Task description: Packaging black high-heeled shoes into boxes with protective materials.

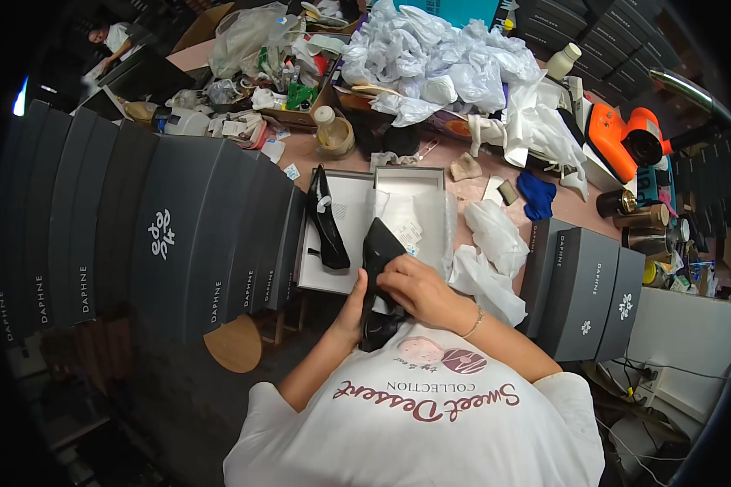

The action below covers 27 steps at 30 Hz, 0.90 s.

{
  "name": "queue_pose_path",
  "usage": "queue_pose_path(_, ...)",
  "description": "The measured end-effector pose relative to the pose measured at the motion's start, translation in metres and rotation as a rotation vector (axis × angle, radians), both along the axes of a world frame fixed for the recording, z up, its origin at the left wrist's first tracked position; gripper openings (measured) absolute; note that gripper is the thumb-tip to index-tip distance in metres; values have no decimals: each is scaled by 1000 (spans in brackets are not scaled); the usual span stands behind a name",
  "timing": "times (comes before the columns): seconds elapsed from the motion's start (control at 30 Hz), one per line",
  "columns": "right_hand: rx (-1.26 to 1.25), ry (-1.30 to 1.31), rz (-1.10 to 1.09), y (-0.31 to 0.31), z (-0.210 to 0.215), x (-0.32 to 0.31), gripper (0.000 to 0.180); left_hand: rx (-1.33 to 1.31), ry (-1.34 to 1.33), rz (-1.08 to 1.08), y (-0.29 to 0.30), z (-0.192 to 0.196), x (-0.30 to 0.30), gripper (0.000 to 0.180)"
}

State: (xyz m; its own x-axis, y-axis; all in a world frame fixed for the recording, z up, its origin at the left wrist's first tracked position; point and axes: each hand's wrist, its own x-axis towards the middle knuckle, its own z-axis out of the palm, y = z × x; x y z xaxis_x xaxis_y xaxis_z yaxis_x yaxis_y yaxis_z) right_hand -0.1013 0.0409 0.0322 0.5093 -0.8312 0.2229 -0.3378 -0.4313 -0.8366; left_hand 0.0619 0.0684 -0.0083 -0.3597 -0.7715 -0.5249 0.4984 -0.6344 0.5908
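A black pointed-toe shoe (pixel 379 252) is held close to my chest, toe pointing away from me. My left hand (pixel 354 304) grips it from the left side and underneath. My right hand (pixel 414 284) lies over its top, fingers curled on the opening. Just beyond stands an open grey shoe box (pixel 421 174) lined with white paper. Its matching black shoe (pixel 326 223) lies along the left part of the box.
A long row of dark grey shoe boxes (pixel 179 235) stands at my left; three more (pixel 581 288) at my right. Crumpled white tissue paper (pixel 491 243) lies beside the box, a big heap (pixel 439 57) farther back. An orange tool (pixel 621 138) sits at the right. Another person (pixel 110 36) is far left.
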Motion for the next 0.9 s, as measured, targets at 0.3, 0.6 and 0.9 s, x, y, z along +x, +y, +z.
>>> queue_pose_path(0.3, 110, -103, -298, 21, 0, -49, 26, -105, 94, 303, -93, 27, 3, 49)
queue_pose_path(0.6, -368, 276, -192, 29, -7, -54, 43, -148, 25, 316, -91, 34, -13, 42)
queue_pose_path(0.9, -292, 152, -219, 8, 7, -62, 41, -274, 241, 139, -96, 44, -5, 56)
